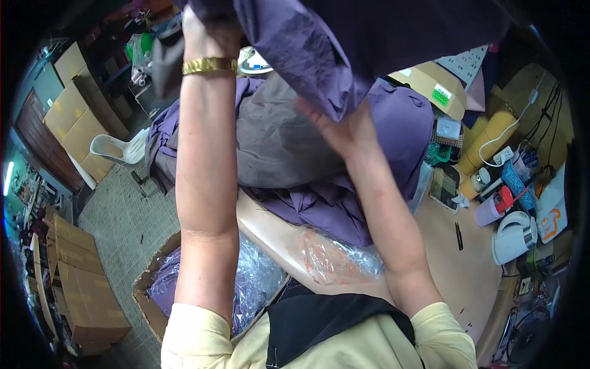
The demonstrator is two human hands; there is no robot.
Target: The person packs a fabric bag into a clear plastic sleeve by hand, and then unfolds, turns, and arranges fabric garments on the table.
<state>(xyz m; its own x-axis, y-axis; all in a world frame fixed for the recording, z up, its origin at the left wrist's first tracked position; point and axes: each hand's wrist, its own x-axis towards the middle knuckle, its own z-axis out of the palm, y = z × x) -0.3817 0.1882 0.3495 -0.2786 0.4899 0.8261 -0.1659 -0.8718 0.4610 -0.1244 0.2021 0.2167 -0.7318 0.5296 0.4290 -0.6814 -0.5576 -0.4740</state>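
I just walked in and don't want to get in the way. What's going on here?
A person has a purple cloth up in the air over a table. The left hand is raised to it, fingers hidden. The right hand is at a hanging fold, too blurred to tell whether it grips. Below, a purple and grey fabric heap lies on the table, with clear plastic at its near edge. Beside the table, an open box contains purple material.

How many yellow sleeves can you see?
2: the left sleeve, around the left arm, and the right sleeve, around the right arm. No others show.
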